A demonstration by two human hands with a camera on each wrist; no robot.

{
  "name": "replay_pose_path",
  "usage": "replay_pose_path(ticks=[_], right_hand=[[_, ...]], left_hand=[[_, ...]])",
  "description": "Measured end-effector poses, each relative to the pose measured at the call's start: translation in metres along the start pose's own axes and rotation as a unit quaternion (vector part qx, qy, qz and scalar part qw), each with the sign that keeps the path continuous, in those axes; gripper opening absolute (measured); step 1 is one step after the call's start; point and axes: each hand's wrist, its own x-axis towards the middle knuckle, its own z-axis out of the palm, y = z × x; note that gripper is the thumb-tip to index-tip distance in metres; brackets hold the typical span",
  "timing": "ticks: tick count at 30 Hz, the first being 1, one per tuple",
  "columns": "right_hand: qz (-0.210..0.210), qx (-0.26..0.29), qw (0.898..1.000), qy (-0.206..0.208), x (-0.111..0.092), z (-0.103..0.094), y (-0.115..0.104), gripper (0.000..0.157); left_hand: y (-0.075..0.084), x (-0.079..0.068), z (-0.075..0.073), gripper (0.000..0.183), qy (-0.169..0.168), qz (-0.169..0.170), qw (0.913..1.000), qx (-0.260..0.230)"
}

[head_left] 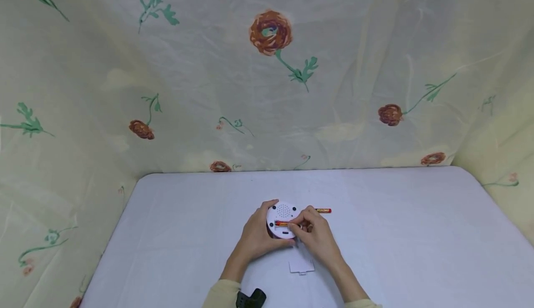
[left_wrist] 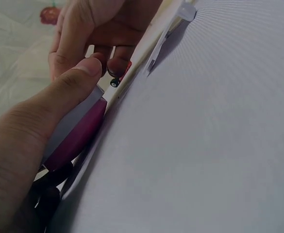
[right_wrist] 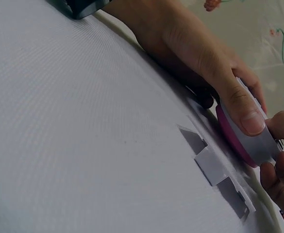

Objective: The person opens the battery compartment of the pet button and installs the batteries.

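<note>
A round white device [head_left: 283, 210] with a magenta side is turned with its underside up, showing a speaker grille, dark feet and a battery slot. My left hand [head_left: 257, 234] grips it by the rim, thumb at the near edge and fingers round the far left. A red battery [head_left: 281, 223] lies in the slot. At its right end, my right hand [head_left: 314, 234] pinches it between thumb and forefinger; the fingertips partly cover that end. A second red battery [head_left: 323, 210] rests on the table beyond the right hand. Nearer the front lies a white battery cover [head_left: 301, 265].
The table [head_left: 175, 234] has a white cloth over it. Floral curtains [head_left: 200, 76] hang behind it and at both sides. A black wrist device [head_left: 251, 298] sits by the left sleeve [head_left: 223, 294].
</note>
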Motion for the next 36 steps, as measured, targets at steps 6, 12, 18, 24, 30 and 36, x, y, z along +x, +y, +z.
replay_pose_path(ticks=[6, 12, 18, 24, 30, 36], right_hand=[[0.000, 0.001, 1.000, 0.001, 0.000, 0.001, 0.001, 0.009], [0.008, -0.002, 1.000, 0.002, -0.001, 0.001, 0.002, 0.010], [0.025, 0.022, 0.999, -0.006, -0.001, -0.001, 0.001, 0.008], [0.038, 0.053, 0.998, 0.013, 0.002, -0.010, 0.010, 0.006], [0.038, 0.028, 0.996, 0.078, 0.006, -0.027, 0.023, 0.005], [-0.007, -0.046, 0.991, 0.126, 0.009, -0.038, 0.037, 0.005]], left_hand=[[-0.001, 0.000, 0.001, 0.107, 0.004, -0.003, 0.9999, -0.011], [-0.002, -0.001, 0.002, 0.106, 0.006, 0.003, 1.0000, -0.005], [-0.004, -0.001, 0.001, 0.104, 0.015, 0.009, 0.9998, 0.007], [-0.005, 0.001, 0.003, 0.103, 0.015, 0.011, 0.9998, -0.006], [-0.005, 0.001, 0.002, 0.103, 0.012, 0.003, 0.9999, -0.005], [-0.004, 0.001, 0.002, 0.103, 0.011, -0.003, 0.9999, -0.006]])
